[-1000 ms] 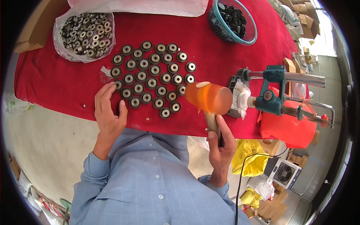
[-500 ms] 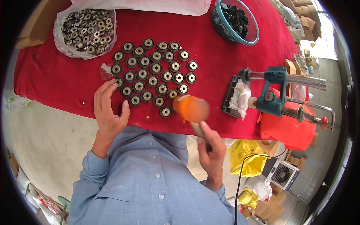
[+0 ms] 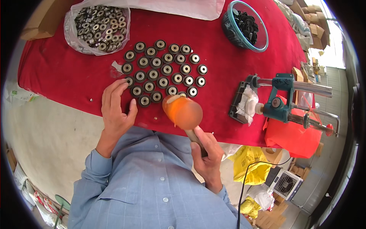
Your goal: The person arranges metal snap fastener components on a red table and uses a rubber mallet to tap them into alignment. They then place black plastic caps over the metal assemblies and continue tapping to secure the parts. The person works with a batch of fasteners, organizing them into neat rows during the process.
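Note:
My right hand grips the handle of a mallet. The orange mallet head, slightly blurred, is over the near edge of a group of black-rimmed rollers with metal bearings and hides some of them. Most of these rollers lie flat, bearing side up, on the red cloth. My left hand rests at the left side of the group, thumb apart from the fingers. Its fingertips touch or nearly touch the leftmost near roller, partly covering it.
A clear bag of loose metal bearings stands far left. A blue-rimmed bowl of black rings is far right. On the right lies a green hand press with white wrapping, beside a red bag. A scrap of paper lies near the rollers.
The mallet has moved left over the near rollers, and more of them are hidden now. My left hand stays by the same roller. The whole view has shifted slightly.

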The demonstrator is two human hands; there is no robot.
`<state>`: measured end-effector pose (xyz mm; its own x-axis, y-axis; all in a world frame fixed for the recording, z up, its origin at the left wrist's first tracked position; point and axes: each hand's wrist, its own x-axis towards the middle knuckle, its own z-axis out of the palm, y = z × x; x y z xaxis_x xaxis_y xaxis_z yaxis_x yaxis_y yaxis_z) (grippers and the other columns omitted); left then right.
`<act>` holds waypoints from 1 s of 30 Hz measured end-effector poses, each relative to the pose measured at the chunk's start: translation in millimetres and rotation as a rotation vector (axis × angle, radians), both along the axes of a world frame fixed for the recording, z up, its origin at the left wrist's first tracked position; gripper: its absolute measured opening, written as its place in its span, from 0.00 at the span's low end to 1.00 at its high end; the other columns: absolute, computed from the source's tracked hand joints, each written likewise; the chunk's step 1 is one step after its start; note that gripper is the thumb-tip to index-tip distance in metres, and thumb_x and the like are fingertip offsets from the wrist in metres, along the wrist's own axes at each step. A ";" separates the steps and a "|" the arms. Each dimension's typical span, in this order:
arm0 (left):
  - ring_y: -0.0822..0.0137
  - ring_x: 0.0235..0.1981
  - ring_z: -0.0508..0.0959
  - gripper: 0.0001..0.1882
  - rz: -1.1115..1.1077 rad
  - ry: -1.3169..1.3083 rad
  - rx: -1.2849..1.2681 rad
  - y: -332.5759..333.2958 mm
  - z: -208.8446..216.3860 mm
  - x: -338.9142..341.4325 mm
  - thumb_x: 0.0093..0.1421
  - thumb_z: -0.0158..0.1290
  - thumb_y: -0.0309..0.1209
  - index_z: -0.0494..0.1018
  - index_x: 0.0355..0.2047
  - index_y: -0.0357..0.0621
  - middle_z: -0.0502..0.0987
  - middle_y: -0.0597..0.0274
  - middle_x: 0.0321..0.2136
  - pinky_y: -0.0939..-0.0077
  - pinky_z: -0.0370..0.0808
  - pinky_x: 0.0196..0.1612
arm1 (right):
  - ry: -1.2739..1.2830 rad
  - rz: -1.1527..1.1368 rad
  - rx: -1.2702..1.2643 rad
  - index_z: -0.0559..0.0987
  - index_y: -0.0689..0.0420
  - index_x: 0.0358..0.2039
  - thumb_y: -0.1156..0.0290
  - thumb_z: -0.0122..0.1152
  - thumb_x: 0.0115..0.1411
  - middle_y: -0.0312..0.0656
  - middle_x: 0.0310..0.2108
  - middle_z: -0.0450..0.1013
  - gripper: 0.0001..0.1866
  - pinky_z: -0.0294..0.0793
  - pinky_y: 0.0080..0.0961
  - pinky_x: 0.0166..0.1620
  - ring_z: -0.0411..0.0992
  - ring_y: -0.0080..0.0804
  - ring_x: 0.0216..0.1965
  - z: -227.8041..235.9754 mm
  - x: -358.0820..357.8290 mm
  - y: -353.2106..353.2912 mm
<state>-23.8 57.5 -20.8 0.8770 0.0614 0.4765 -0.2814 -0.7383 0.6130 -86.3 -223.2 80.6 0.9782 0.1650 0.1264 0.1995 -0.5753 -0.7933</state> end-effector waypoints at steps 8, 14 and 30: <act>0.44 0.57 0.79 0.30 0.002 -0.011 -0.047 0.9 -2.1 -1.7 0.54 0.64 0.19 0.74 0.59 0.35 0.79 0.45 0.58 0.52 0.76 0.61 | 0.105 0.032 0.014 0.79 0.55 0.69 0.84 0.66 0.64 0.45 0.39 0.79 0.32 0.78 0.27 0.39 0.78 0.31 0.34 7.5 23.8 23.8; 0.44 0.56 0.80 0.30 0.009 -0.031 -0.076 2.2 -3.6 -1.9 0.54 0.64 0.19 0.74 0.58 0.35 0.79 0.45 0.56 0.51 0.76 0.60 | 0.086 0.084 -0.039 0.79 0.55 0.69 0.83 0.66 0.65 0.46 0.39 0.80 0.31 0.80 0.32 0.41 0.79 0.34 0.35 2.5 37.0 28.5; 0.44 0.54 0.79 0.28 0.010 -0.018 -0.111 3.2 -2.5 -1.6 0.54 0.64 0.19 0.75 0.57 0.36 0.80 0.48 0.55 0.50 0.77 0.59 | -0.045 0.069 -0.034 0.79 0.59 0.68 0.83 0.64 0.66 0.46 0.39 0.80 0.29 0.79 0.27 0.43 0.79 0.32 0.36 -7.4 92.5 47.4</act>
<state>-25.4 60.7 -23.3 0.8675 0.1236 0.4819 -0.2857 -0.6691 0.6860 6.2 -175.8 73.2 0.9578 0.2366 0.1631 0.2745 -0.5854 -0.7629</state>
